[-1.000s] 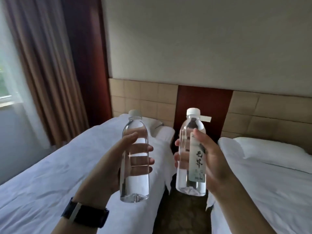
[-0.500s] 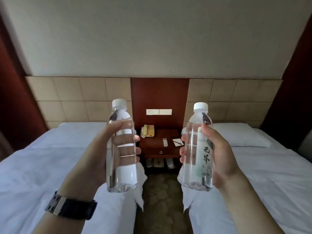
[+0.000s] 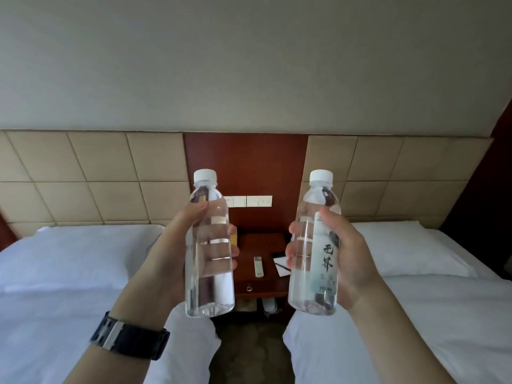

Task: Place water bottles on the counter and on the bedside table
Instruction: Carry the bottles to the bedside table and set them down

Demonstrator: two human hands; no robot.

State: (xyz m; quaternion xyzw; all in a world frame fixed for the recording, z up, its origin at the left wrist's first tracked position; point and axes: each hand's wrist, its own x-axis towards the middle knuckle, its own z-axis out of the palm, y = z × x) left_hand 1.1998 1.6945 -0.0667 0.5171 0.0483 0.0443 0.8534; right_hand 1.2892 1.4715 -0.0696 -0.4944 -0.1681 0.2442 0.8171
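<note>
Two beds fill the room – the left bed [image 3: 69,273] and the right bed [image 3: 429,314], both in white sheets, with a narrow strip of patterned floor [image 3: 249,353] between them. Behind them runs a padded tan headboard [image 3: 97,176], broken in the middle by a dark wood panel [image 3: 246,164] carrying a row of white wall switches [image 3: 250,201]. Below that panel stands the bedside worktop [image 3: 266,242], wedged between the two beds; a remote control [image 3: 258,266] lies near its front edge and a notepad [image 3: 281,266] sits toward its right edge. The person holds both arms out in front – the left hand [image 3: 171,261], a dark watch [image 3: 130,338] on its wrist, has its fingers wrapped round the left bottle [image 3: 209,245], and the right hand [image 3: 349,261] is curled round the right bottle [image 3: 315,245], which shows a pale printed label. Both bottles are upright, white-capped, clear and full, held in the air well short of the worktop and apart from each other.
</note>
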